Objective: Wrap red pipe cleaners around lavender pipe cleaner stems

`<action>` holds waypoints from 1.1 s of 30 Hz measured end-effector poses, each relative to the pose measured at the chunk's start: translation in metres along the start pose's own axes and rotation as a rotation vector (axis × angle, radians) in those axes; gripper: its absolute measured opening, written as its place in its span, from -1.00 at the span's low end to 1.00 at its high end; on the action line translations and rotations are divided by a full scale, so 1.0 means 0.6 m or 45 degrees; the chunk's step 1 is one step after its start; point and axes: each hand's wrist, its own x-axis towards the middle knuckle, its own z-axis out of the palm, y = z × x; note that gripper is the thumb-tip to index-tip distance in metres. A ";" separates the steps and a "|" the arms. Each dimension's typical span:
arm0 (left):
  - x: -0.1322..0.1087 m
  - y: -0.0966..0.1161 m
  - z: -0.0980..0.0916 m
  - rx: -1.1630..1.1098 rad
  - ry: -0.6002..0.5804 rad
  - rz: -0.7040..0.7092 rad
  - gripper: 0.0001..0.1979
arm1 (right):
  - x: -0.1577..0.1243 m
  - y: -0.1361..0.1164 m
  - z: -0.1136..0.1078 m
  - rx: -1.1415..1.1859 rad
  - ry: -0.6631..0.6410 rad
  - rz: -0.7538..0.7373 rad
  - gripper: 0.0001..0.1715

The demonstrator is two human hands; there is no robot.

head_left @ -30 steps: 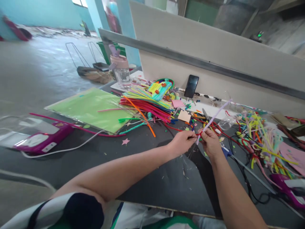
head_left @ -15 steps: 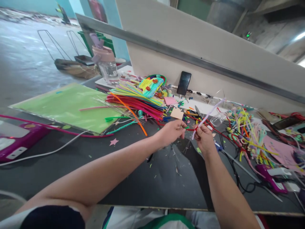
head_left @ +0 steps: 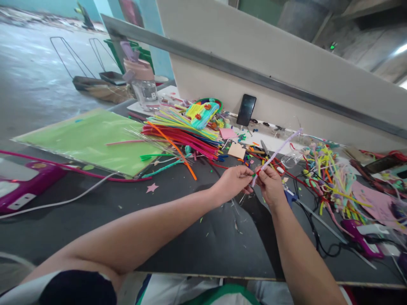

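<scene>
My right hand (head_left: pixel 270 185) is closed, its fingers pinching a lavender pipe cleaner (head_left: pixel 281 147) that slants up to the right. The strand's lower end shows between the two hands. Close against it, my left hand (head_left: pixel 233 183) pinches a short red pipe cleaner (head_left: pixel 258 173) with a bit of green at its fingertips. The red piece meets the lavender strand there; fingers hide how the two are joined. Thin clear strands hang just below the hands. A beige card piece (head_left: pixel 236 150) lies behind my left hand on the dark table.
Left of the hands lies a pile of colored pipe cleaners (head_left: pixel 193 142) beside a green sheet (head_left: pixel 95 140). A bottle (head_left: pixel 144 84) and a phone (head_left: pixel 246 110) stand behind. Tangled pipe cleaners (head_left: pixel 340 182) and purple glue guns (head_left: pixel 362 239) (head_left: pixel 34 186) flank the workspace.
My left hand has moved right, up against my right hand. The red strand that stretched between them is now mostly hidden at the fingertips. The lavender pipe cleaner has barely shifted.
</scene>
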 end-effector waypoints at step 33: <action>-0.020 -0.021 0.034 -0.633 0.188 -0.005 -0.80 | -0.009 0.002 0.009 -0.006 0.027 0.039 -0.80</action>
